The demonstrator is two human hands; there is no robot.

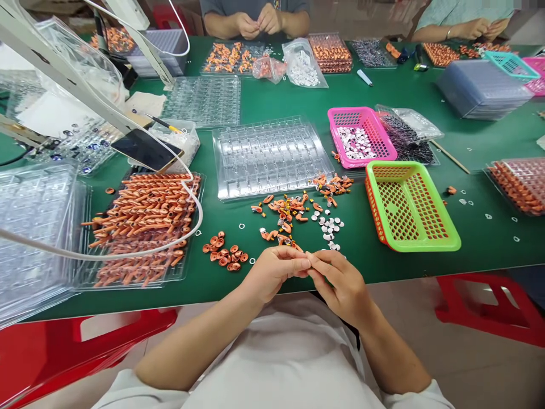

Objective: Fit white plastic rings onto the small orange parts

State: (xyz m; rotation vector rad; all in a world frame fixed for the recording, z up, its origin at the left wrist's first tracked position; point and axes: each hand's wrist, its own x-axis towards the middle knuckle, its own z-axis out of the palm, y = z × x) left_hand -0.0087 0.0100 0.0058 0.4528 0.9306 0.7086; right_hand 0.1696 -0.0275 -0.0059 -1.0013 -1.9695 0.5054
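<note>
My left hand [279, 270] and my right hand [340, 284] meet fingertip to fingertip at the table's near edge. Both are closed in a pinch, and whatever sits between the fingertips is too small and covered to make out. Just beyond them lies a loose heap of small orange curved parts [293, 207], some with yellow bits. White round discs [330, 227] are scattered to the right of that heap. Several orange cup-shaped pieces [225, 253] lie to the left of my left hand.
A green basket [438, 241] stands right, with a pink basket [389, 156] of white pieces behind. Clear plastic trays [272, 156] lie ahead; a tray of orange parts [145, 221] is left, below a phone [147, 150]. A white cable [128, 255] arcs over it. Two people work opposite.
</note>
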